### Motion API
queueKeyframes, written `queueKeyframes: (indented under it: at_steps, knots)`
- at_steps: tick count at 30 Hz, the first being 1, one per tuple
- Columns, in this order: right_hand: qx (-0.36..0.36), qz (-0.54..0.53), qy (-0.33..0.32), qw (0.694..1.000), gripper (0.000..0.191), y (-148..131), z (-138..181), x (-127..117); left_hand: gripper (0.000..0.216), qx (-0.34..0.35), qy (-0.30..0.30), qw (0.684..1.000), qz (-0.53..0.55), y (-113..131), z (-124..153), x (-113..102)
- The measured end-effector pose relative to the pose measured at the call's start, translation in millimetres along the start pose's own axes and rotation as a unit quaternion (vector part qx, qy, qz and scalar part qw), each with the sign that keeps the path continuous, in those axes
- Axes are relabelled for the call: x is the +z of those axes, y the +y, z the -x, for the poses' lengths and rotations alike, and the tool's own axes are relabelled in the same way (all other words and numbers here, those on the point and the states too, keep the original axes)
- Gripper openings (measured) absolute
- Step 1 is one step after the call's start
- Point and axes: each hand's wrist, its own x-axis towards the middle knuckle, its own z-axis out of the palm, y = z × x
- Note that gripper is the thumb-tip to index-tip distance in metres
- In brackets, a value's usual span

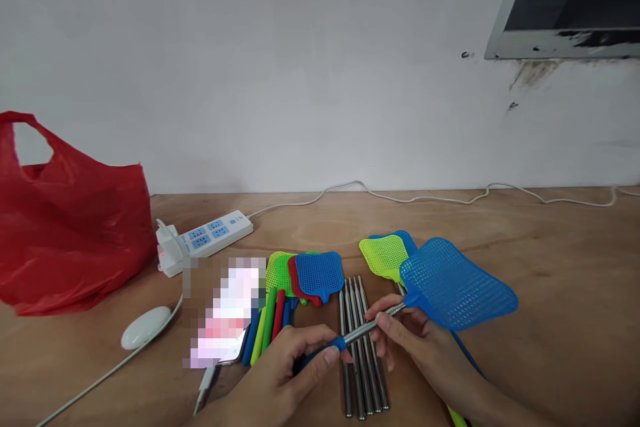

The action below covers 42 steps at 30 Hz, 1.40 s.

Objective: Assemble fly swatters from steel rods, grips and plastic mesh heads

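Observation:
A blue fly swatter [457, 283] with a metal rod is held across the front of me in both hands. My left hand [295, 370] is closed round its blue handle. The fingers of my right hand [407, 333] pinch the rod just below the mesh head. Beneath the swatter lie several loose metal rods [367, 373] side by side. Left of them are loose swatter heads [320, 273] in blue, red, green and yellow-green, overlapping. Several coloured handles [269, 317] lie by my left hand. A yellow-green swatter [384, 255] rests behind my right hand, over another blue one.
A phone with a blurred screen [227, 320] lies left of the handles, cable attached. Behind it is a white power strip [220, 235] with a plugged-in charger. A white mouse-shaped object [146, 327] and a red plastic bag [75, 227] are at left. A wall stands behind the table.

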Motion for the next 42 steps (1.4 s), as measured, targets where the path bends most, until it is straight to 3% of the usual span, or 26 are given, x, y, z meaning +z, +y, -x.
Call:
queueKeyframes:
  at_steps: [4, 7, 9, 12, 14, 16, 18, 20, 26, 34, 42]
  knots:
    - [0.003, -0.024, -0.019, 1.0, 0.024, 1, 3, 2, 0.047, 0.013, 0.0, 1.0, -0.008, 4, 2, -2]
    - [-0.011, -0.044, -0.009, 0.999, 0.024, -1, 5, 2, 0.054, -0.057, -0.07, 0.988, 0.123, 7, 2, -5]
    - [-0.015, -0.064, 0.008, 0.998, 0.025, -4, 5, 1, 0.058, -0.131, -0.134, 0.958, 0.218, 7, 1, -8]
    - [-0.037, -0.121, 0.109, 0.986, 0.028, -10, -1, -5, 0.059, -0.218, -0.147, 0.927, 0.266, 6, -1, -12]
    - [-0.063, -0.162, 0.207, 0.963, 0.03, -15, -7, -11, 0.059, -0.218, -0.109, 0.934, 0.261, 6, -2, -13]
    - [-0.072, -0.171, 0.252, 0.95, 0.033, -20, -12, -16, 0.056, -0.15, -0.056, 0.964, 0.213, 9, -4, -14]
    - [-0.069, -0.165, 0.263, 0.948, 0.035, -22, -15, -18, 0.047, -0.041, 0.004, 0.992, 0.119, 10, -5, -14]
    - [-0.06, -0.151, 0.251, 0.954, 0.036, -21, -16, -17, 0.039, 0.033, 0.085, 0.995, 0.046, 7, -7, -15]
    - [-0.045, -0.127, 0.218, 0.967, 0.036, -13, -14, -15, 0.026, 0.07, 0.216, 0.97, -0.087, -8, -13, -20]
    - [-0.02, -0.105, 0.186, 0.977, 0.036, -9, -16, -16, 0.021, 0.04, 0.254, 0.95, -0.179, -9, -20, -29]
    - [0.018, -0.048, 0.098, 0.994, 0.047, -7, -15, -15, 0.02, 0.061, 0.25, 0.877, -0.407, -22, -22, -35]
